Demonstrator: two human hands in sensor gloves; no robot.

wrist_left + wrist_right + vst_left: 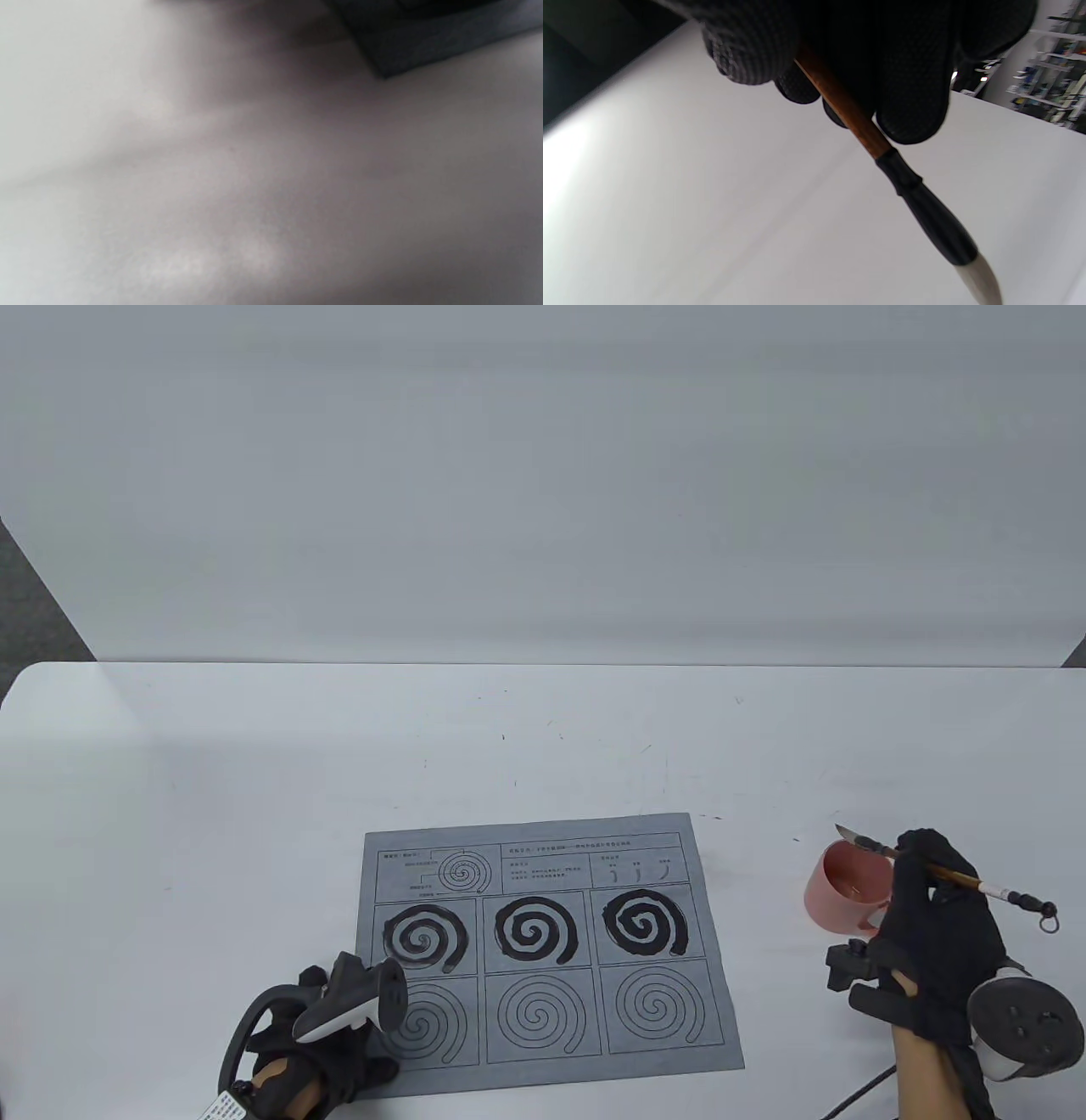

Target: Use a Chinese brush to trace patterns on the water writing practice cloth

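Three spirals untraced, cloth [551, 950] front row | right hand [933, 933] grips brush [933, 869], tip over cup [844, 891], cloth lies left | left hand [314, 1035] presses cloth's front-left corner, grasping nothing

A white table [543, 746] bears a pink cup [848, 889] near its right edge.

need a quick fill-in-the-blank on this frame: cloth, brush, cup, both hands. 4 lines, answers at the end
1. On the cloth, ____ of the six big spirals are already painted dark.
2. The right hand holds the brush with its tip above the ____ cup.
3. The left hand rests on the cloth's near ____ corner.
4. The cup stands to the ____ of the cloth, on the table.

Answers: three; pink; left; right
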